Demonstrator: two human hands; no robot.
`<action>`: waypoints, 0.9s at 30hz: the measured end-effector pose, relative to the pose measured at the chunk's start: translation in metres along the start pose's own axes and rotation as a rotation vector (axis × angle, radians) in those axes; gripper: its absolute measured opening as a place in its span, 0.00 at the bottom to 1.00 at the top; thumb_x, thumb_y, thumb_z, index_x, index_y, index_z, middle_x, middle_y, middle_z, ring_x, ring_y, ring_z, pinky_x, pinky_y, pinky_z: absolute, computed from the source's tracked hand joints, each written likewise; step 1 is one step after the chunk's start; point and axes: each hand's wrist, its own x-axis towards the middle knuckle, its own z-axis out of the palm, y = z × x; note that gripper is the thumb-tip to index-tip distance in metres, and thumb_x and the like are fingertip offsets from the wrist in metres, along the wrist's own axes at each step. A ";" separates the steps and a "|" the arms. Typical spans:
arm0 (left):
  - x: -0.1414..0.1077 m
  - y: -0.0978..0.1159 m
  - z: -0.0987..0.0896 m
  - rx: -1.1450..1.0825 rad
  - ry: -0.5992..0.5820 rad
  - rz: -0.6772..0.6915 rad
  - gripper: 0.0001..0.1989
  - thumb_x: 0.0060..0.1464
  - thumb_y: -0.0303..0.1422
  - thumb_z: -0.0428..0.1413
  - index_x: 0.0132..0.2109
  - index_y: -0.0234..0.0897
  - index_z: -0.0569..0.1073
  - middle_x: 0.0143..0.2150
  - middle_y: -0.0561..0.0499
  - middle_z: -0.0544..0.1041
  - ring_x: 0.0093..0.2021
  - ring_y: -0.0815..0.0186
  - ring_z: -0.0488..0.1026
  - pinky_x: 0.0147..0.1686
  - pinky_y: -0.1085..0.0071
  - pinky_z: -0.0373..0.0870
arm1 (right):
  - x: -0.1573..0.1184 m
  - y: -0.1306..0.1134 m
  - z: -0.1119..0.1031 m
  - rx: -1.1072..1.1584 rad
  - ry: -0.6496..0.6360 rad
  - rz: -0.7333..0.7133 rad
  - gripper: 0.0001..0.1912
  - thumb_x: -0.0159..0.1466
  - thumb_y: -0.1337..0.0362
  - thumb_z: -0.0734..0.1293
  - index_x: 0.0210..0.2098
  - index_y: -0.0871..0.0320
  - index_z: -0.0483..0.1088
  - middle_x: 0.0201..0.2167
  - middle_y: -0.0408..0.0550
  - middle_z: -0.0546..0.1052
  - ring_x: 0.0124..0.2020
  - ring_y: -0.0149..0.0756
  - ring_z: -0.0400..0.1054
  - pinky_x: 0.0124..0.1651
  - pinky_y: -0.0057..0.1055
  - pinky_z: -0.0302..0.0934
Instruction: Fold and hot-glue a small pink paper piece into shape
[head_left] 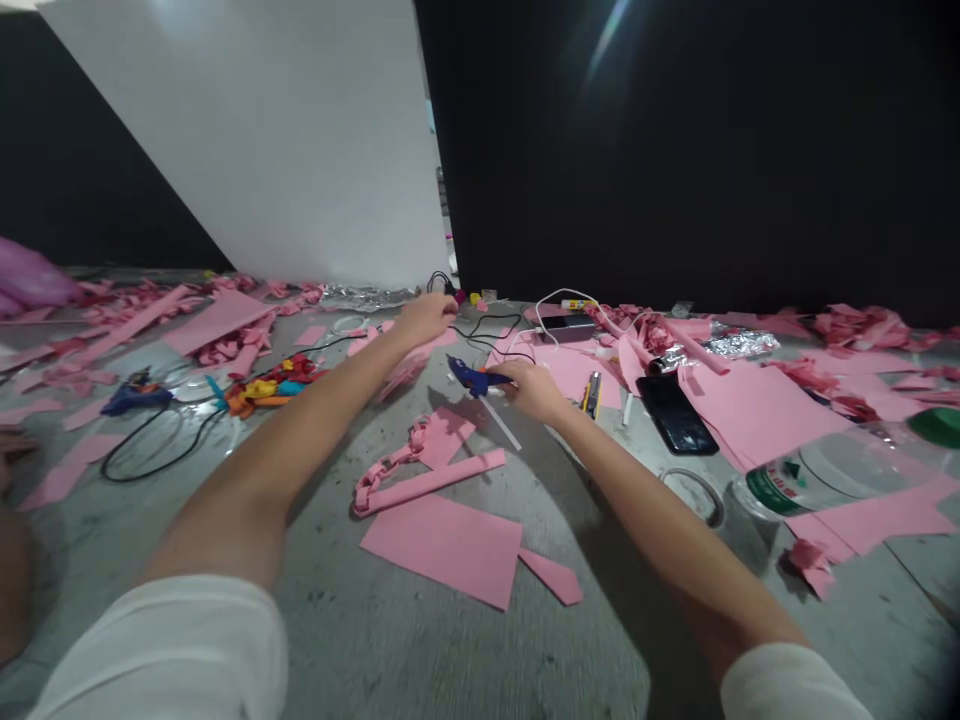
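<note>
My right hand (pixel 531 392) is closed on the handle of a blue hot glue gun (pixel 474 378). A white glue stick (pixel 501 424) slants down from the gun toward me. Further off, near the wall panels, my left hand (pixel 426 318) has its fingers curled together beside a dark plug-like piece (pixel 454 292) and black cord. What the left fingers hold, if anything, I cannot make out. Below the hands lie a pink paper chain (pixel 396 462), a rolled pink paper tube (pixel 442 482) and a flat pink sheet (pixel 450 548).
To the right are a yellow utility knife (pixel 592 395), a black phone (pixel 679 415), a tape roll (pixel 694 497) and a clear plastic bottle (pixel 832 468). Another blue glue gun (pixel 137 393) lies left, near a person's bare limb at the edge. Pink scraps line the panels.
</note>
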 end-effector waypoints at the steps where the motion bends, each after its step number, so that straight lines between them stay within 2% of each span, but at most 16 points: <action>1: -0.020 0.003 0.001 -0.005 -0.045 0.049 0.14 0.71 0.41 0.58 0.52 0.34 0.81 0.52 0.41 0.82 0.51 0.56 0.80 0.56 0.55 0.76 | -0.003 0.006 0.001 -0.012 -0.009 0.009 0.23 0.66 0.75 0.70 0.58 0.53 0.81 0.55 0.52 0.85 0.58 0.50 0.78 0.61 0.44 0.71; 3: -0.064 0.009 0.003 -0.025 -0.209 0.189 0.12 0.69 0.39 0.58 0.45 0.38 0.83 0.45 0.45 0.84 0.45 0.58 0.81 0.50 0.63 0.76 | -0.008 0.016 0.003 -0.031 -0.016 0.026 0.24 0.66 0.75 0.69 0.59 0.53 0.80 0.55 0.52 0.85 0.59 0.50 0.77 0.62 0.44 0.71; 5: -0.104 0.013 0.008 -0.055 -0.400 0.328 0.10 0.66 0.40 0.60 0.41 0.43 0.85 0.42 0.50 0.85 0.43 0.61 0.82 0.47 0.69 0.75 | -0.014 0.025 0.006 -0.042 -0.021 0.037 0.25 0.65 0.76 0.68 0.59 0.53 0.80 0.56 0.51 0.85 0.60 0.49 0.76 0.63 0.44 0.70; 6: -0.121 0.014 0.011 -0.060 -0.459 0.370 0.12 0.67 0.41 0.59 0.40 0.43 0.85 0.42 0.50 0.85 0.43 0.62 0.82 0.47 0.71 0.74 | -0.016 0.029 0.007 -0.045 -0.025 0.039 0.26 0.64 0.76 0.68 0.59 0.53 0.80 0.56 0.51 0.85 0.61 0.49 0.76 0.64 0.44 0.69; 8: -0.140 0.011 0.016 -0.055 -0.514 0.400 0.15 0.71 0.41 0.55 0.43 0.44 0.85 0.48 0.48 0.85 0.48 0.61 0.82 0.50 0.71 0.73 | -0.018 0.035 0.010 -0.046 -0.036 0.035 0.27 0.64 0.77 0.67 0.59 0.54 0.80 0.57 0.51 0.84 0.61 0.48 0.76 0.65 0.44 0.68; 10: -0.142 0.005 0.022 -0.032 -0.508 0.380 0.19 0.74 0.42 0.50 0.50 0.43 0.85 0.55 0.45 0.84 0.54 0.58 0.80 0.56 0.68 0.71 | -0.017 0.039 0.011 -0.044 -0.048 0.025 0.27 0.63 0.78 0.67 0.59 0.54 0.80 0.57 0.52 0.84 0.61 0.48 0.75 0.66 0.44 0.68; 14: -0.117 -0.009 0.035 0.007 -0.477 0.320 0.23 0.75 0.45 0.48 0.62 0.42 0.81 0.65 0.41 0.79 0.64 0.54 0.76 0.65 0.64 0.67 | -0.012 0.040 0.010 -0.051 -0.058 0.021 0.25 0.64 0.77 0.67 0.59 0.56 0.80 0.56 0.53 0.84 0.59 0.48 0.76 0.66 0.43 0.67; 17: -0.102 -0.013 0.044 0.023 -0.467 0.294 0.24 0.72 0.47 0.53 0.67 0.42 0.78 0.71 0.41 0.75 0.71 0.51 0.70 0.70 0.61 0.63 | -0.008 0.038 0.007 -0.064 -0.065 0.034 0.24 0.65 0.77 0.68 0.57 0.56 0.80 0.55 0.54 0.85 0.58 0.48 0.77 0.64 0.43 0.68; 20: -0.100 -0.016 0.048 0.054 -0.416 0.207 0.29 0.66 0.49 0.59 0.69 0.42 0.75 0.76 0.39 0.68 0.75 0.45 0.64 0.72 0.55 0.61 | -0.007 0.035 0.004 -0.070 -0.085 0.043 0.23 0.65 0.78 0.68 0.56 0.56 0.81 0.55 0.53 0.85 0.58 0.48 0.77 0.64 0.42 0.68; 22: -0.103 -0.021 0.049 0.082 -0.357 0.101 0.32 0.64 0.49 0.61 0.70 0.42 0.73 0.76 0.37 0.67 0.75 0.40 0.63 0.71 0.50 0.62 | -0.007 0.032 0.004 -0.069 -0.098 0.044 0.24 0.64 0.78 0.68 0.57 0.57 0.81 0.55 0.54 0.85 0.58 0.47 0.78 0.63 0.41 0.68; 24: -0.106 -0.025 0.052 0.101 -0.315 -0.016 0.33 0.62 0.51 0.63 0.68 0.41 0.75 0.72 0.35 0.70 0.71 0.38 0.67 0.67 0.48 0.67 | -0.006 0.028 0.004 -0.068 -0.111 0.040 0.24 0.64 0.79 0.68 0.57 0.57 0.81 0.55 0.54 0.85 0.58 0.47 0.78 0.64 0.41 0.68; 27: -0.103 -0.028 0.061 0.104 -0.279 -0.162 0.27 0.65 0.49 0.64 0.63 0.38 0.77 0.65 0.37 0.75 0.64 0.45 0.73 0.63 0.47 0.73 | -0.002 0.024 0.008 -0.070 -0.134 0.025 0.23 0.65 0.80 0.68 0.56 0.57 0.80 0.55 0.52 0.85 0.58 0.46 0.77 0.65 0.41 0.68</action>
